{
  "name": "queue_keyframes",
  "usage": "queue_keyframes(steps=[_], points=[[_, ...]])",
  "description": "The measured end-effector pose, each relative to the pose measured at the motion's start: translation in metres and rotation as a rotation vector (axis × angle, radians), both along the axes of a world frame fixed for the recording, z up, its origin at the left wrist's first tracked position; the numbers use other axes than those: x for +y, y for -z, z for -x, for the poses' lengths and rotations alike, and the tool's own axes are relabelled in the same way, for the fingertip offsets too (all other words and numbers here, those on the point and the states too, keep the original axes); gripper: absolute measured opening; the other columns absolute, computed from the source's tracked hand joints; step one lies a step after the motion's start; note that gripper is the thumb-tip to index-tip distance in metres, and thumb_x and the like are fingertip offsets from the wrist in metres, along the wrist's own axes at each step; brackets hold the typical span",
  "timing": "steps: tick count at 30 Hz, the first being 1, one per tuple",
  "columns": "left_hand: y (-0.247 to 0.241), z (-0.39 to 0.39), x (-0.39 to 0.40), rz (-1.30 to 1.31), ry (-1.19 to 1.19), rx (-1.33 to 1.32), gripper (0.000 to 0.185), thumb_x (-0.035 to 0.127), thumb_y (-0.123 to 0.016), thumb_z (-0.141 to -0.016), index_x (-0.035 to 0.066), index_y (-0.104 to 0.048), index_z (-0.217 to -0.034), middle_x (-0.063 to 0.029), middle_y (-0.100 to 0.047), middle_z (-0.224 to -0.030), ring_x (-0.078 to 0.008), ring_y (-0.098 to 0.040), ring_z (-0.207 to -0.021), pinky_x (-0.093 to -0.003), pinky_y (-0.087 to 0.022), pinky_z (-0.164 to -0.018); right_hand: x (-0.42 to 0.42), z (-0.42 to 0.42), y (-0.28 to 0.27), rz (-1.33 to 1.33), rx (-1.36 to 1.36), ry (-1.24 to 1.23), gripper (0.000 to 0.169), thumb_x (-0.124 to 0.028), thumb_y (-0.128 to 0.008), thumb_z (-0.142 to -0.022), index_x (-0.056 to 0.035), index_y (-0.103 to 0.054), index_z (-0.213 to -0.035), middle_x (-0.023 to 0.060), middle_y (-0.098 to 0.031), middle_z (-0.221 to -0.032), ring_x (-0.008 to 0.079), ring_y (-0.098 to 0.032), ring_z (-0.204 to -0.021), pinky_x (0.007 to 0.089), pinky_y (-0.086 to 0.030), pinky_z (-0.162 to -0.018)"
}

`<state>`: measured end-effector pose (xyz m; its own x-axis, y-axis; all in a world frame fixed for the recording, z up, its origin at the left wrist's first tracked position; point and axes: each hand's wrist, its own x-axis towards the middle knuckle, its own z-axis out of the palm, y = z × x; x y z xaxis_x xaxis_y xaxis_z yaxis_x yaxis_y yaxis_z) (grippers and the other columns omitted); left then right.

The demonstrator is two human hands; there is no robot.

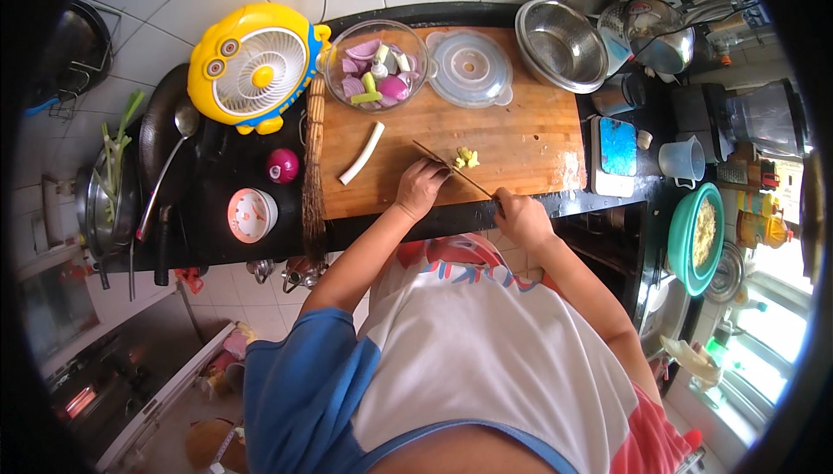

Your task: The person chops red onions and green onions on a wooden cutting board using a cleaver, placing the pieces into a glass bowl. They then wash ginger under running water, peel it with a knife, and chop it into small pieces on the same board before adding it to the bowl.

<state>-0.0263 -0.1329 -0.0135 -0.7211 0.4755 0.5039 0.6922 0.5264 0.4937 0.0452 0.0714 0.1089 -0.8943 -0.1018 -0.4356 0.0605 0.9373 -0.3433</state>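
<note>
My right hand (526,219) grips the handle of a kitchen knife (463,176), whose blade slants up and left over the wooden cutting board (520,132). Beside the blade, on its left, my left hand (420,189) rests on the board with bent fingers; anything under them is hidden. Small yellow-green chopped pieces (466,158), perhaps ginger, lie just beyond the blade. A white scallion stalk (362,153) is on the board's left part. Further back stands a clear chopper bowl (333,87) containing purple onion chunks (394,88) and green-white stalk pieces around a central spindle.
A clear lid (470,67) and steel bowls (563,44) sit at the back. Left are a yellow fan (260,76), a brush (314,149), a red onion (282,166), a small bowl (252,214) and a wok (156,129). Right are a scale (617,149) and a green basin (680,240).
</note>
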Motion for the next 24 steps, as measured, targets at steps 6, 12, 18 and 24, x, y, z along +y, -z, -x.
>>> queue_keyframes(steps=[6, 12, 18, 24], points=[[-0.003, -0.001, 0.0, -0.01, -0.001, -0.027, 0.019, 0.002, -0.061, -0.069, 0.008, -0.07, -0.085, -0.0046, -0.065, -0.088, -0.0226, -0.062, -0.084, -0.0336, -0.053, -0.072, -0.005, 0.004, -0.001, 0.004, -0.006, 0.005, 0.024, -0.017, -0.059, -0.081, -0.0047, -0.055, -0.1, 0.0211, -0.065, -0.078, 0.0398, -0.064, -0.075, 0.0481, -0.052, -0.07], [0.004, -0.001, 0.0, -0.01, -0.003, -0.036, 0.018, 0.002, -0.062, -0.07, 0.008, -0.07, -0.085, -0.0041, -0.065, -0.088, -0.0231, -0.062, -0.084, -0.0338, -0.053, -0.073, -0.005, 0.004, 0.011, 0.03, 0.023, 0.024, 0.022, -0.017, -0.057, -0.082, -0.0044, -0.055, -0.1, 0.0219, -0.064, -0.076, 0.0407, -0.064, -0.074, 0.0497, -0.052, -0.069], [0.006, -0.003, -0.001, -0.009, 0.001, -0.068, 0.023, 0.0, -0.06, -0.069, 0.008, -0.07, -0.089, -0.0048, -0.065, -0.088, -0.0243, -0.061, -0.085, -0.0345, -0.053, -0.074, -0.008, 0.005, 0.017, 0.058, 0.009, 0.071, 0.022, -0.018, -0.057, -0.082, -0.0049, -0.056, -0.099, 0.0223, -0.065, -0.076, 0.0406, -0.064, -0.074, 0.0495, -0.052, -0.07], [0.008, -0.001, -0.003, 0.008, 0.012, -0.086, 0.021, 0.004, -0.059, -0.073, 0.009, -0.069, -0.091, -0.0039, -0.063, -0.092, -0.0235, -0.06, -0.089, -0.0335, -0.053, -0.076, -0.014, 0.009, 0.01, 0.034, -0.019, 0.084, 0.021, -0.017, -0.058, -0.081, -0.0041, -0.057, -0.098, 0.022, -0.065, -0.078, 0.0402, -0.064, -0.076, 0.048, -0.052, -0.072]])
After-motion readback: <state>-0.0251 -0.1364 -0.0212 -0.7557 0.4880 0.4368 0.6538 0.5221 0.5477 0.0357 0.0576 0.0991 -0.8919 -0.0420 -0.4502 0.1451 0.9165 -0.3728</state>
